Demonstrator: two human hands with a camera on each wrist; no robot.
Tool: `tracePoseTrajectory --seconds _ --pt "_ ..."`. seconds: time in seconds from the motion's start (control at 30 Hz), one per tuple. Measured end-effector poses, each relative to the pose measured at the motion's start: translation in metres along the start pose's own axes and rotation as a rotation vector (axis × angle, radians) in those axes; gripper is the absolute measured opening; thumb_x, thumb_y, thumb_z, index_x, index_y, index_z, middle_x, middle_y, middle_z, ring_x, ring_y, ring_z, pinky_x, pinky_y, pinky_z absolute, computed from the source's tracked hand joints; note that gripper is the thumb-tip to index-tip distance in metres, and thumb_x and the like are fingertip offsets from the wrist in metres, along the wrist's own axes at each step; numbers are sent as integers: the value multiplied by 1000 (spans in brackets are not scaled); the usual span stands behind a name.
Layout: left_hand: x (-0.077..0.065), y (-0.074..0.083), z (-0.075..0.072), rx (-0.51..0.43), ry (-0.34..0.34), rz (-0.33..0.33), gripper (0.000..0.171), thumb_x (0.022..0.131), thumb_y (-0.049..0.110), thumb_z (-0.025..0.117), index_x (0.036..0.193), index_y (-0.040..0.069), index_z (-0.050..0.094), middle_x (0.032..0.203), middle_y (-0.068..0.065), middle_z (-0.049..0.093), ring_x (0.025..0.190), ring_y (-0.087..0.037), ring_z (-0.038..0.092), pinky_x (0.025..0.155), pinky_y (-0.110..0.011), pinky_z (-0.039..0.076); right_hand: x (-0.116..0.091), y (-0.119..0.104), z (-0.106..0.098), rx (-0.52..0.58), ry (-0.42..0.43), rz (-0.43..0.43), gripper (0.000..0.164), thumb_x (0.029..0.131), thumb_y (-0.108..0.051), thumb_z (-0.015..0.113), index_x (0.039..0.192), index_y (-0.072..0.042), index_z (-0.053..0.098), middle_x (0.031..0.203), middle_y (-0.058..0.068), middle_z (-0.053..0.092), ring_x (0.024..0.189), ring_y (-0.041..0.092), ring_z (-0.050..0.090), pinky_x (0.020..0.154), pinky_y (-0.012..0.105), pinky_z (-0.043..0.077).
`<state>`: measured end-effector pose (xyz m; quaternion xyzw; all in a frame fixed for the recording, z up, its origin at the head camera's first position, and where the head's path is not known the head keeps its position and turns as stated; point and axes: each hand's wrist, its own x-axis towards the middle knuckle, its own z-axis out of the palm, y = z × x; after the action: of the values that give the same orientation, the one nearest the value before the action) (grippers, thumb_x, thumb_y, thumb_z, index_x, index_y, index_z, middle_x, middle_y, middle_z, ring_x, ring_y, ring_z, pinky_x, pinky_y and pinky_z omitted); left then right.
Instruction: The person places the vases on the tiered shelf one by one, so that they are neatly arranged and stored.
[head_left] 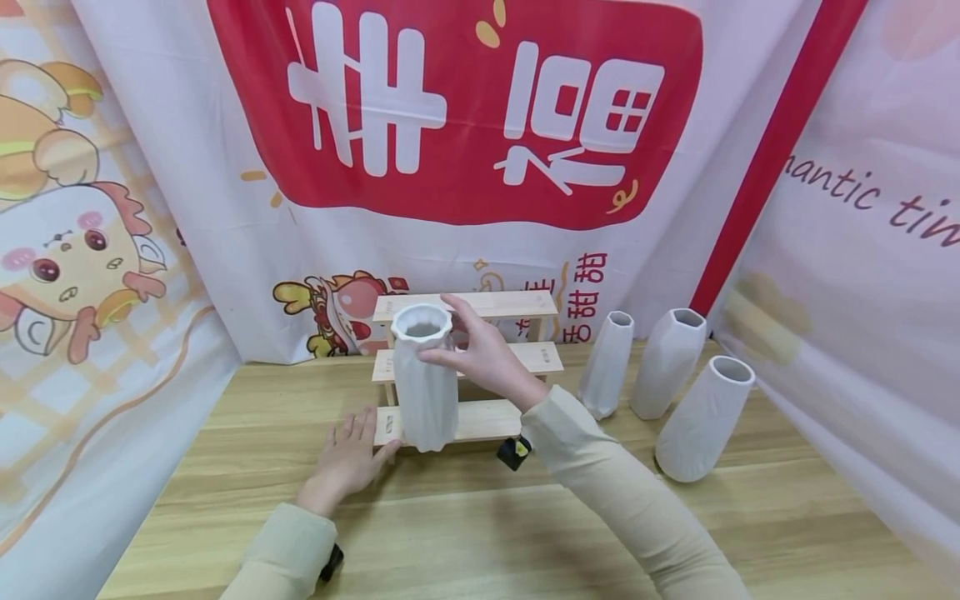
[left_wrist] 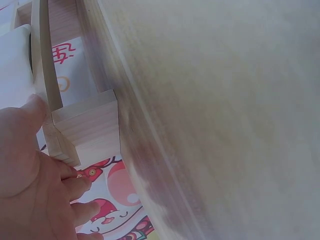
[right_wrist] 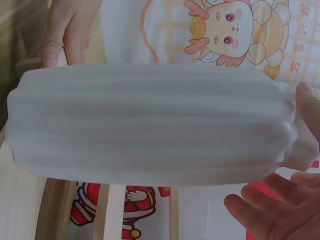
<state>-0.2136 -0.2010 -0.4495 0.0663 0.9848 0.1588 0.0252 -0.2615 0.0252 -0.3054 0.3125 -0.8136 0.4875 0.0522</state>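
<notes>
My right hand [head_left: 483, 350] is at the neck of a tall white ribbed vase [head_left: 427, 392], thumb in front and index finger on the far side below the wavy rim. In the right wrist view the thumb touches the neck, and the other fingers spread beside it. The vase stands upright over the lowest step of a three-tier wooden display stand [head_left: 495, 421], its base overlapping the front edge. My left hand [head_left: 348, 458] holds the stand's front left corner, thumb along the front edge. The left wrist view has its fingers [left_wrist: 77, 190] around the board's end.
To the right, three more white vases stand on the wooden table [head_left: 480, 533]: a narrow one [head_left: 606, 367], a faceted one [head_left: 667, 367] and a round-mouthed one [head_left: 705, 421]. A printed cloth backdrop [head_left: 465, 192] hangs close behind the stand, with cloth on both sides.
</notes>
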Motion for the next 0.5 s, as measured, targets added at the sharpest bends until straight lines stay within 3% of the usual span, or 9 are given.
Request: tracePoseTrajectory --seconds 0.5 --pt "-1 0 1 -5 3 3 77 96 47 36 143 -8 10 147 -27 14 132 -47 9 104 -60 0 -10 7 -26 -36 5 45 82 76 -27 76 143 -14 31 130 7 52 119 19 47 92 31 44"
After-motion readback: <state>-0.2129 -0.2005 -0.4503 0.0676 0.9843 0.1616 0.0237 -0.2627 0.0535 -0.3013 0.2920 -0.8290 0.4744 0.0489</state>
